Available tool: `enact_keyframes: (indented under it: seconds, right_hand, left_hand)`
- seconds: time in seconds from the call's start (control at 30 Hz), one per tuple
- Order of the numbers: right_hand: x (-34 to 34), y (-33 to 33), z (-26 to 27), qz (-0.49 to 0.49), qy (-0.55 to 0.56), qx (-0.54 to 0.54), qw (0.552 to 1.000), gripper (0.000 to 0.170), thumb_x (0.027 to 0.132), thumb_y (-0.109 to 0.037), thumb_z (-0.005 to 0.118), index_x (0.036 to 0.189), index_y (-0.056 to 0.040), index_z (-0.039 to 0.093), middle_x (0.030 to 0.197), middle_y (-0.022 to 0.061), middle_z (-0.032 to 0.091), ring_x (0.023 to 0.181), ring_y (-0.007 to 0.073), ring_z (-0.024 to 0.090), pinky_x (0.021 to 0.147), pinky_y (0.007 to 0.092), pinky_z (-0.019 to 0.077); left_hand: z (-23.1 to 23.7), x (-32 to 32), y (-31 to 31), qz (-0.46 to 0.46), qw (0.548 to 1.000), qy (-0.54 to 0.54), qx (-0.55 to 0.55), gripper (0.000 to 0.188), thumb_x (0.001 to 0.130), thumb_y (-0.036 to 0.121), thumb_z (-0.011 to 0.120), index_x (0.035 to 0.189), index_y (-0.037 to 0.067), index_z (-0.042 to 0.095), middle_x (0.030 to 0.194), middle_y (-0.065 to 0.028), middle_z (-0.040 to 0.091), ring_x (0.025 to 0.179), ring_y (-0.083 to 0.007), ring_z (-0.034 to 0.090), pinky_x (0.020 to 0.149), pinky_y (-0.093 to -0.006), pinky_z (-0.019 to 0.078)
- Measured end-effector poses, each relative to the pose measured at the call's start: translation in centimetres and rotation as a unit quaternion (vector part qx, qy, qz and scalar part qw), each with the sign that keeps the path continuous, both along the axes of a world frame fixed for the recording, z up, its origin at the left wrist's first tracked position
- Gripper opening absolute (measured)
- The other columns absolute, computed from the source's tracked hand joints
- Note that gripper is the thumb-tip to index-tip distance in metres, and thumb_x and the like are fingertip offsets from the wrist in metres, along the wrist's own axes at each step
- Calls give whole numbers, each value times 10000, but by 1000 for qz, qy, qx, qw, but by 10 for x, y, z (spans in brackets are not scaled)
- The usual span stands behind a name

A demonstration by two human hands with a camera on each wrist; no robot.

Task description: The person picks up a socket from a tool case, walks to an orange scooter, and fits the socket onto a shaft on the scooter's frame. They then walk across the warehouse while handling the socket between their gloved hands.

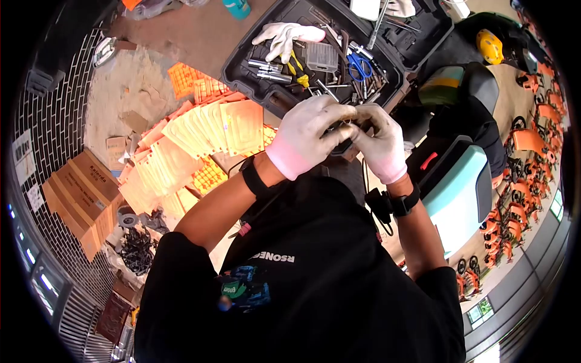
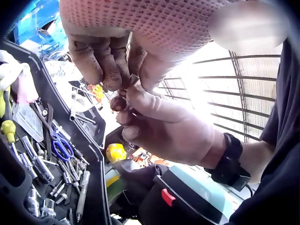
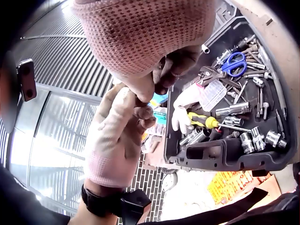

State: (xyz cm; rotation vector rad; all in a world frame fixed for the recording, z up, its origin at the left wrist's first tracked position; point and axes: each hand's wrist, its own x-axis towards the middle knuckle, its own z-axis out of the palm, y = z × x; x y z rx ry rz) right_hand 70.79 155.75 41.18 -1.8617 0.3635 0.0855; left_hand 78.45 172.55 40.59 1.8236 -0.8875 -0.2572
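Both hands wear white work gloves with soiled fingertips and meet over the near edge of an open tool case [image 1: 236, 66]. The left hand [image 1: 311, 130] curls its thumb and fingers inward, pinching at a small metal piece [image 2: 134, 79]. Opposite it, the right hand [image 1: 381, 142] pinches the same piece between thumb and fingertips. Fingers hide most of it, so I cannot tell what kind of part it is. Inside the case lie a spare glove [image 1: 287, 37], a yellow-and-black screwdriver [image 1: 298, 69], blue-handled scissors [image 1: 360, 68], a clear plastic box [image 1: 322, 57] and several sockets [image 3: 234, 108].
Orange sheets [image 1: 206, 127] are spread on the left, near a cardboard box [image 1: 85, 196]. Close to the right forearm stands a light-teal and black case [image 1: 457, 187] with a red latch. A yellow helmet-like object [image 1: 489, 47] and rows of orange machines [image 1: 529, 140] lie farther right.
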Motion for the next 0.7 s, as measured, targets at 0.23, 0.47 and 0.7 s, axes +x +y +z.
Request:
enact_keyframes:
  seconds: [0.23,0.47,0.7]
  right_hand:
    - [3,6,29,-27,-37,-42,998,179,772,4,708,940,-3,650,832,58,625,690,118,569,654,244,469]
    - [3,6,40,-33,-52,-42,997,204,773,15,695,972,-14,663,855,73,635,732,144,606,681,256,485]
    - [-1,6,34,-44,-56,-22,997,231,760,18,695,987,-7,655,854,81,634,764,166,633,695,266,498]
  left_hand:
    - [-4,0,1,6,868,480,-126,330,922,185,632,1161,-36,576,1011,-87,651,851,-127,632,764,-263,519]
    - [3,7,1,-26,839,527,-132,338,946,192,592,1190,-39,558,1014,-78,644,848,-118,624,774,-254,510]
    - [-1,7,-1,-33,843,523,-121,313,943,177,595,1167,-39,561,997,-75,646,851,-111,616,767,-251,508]
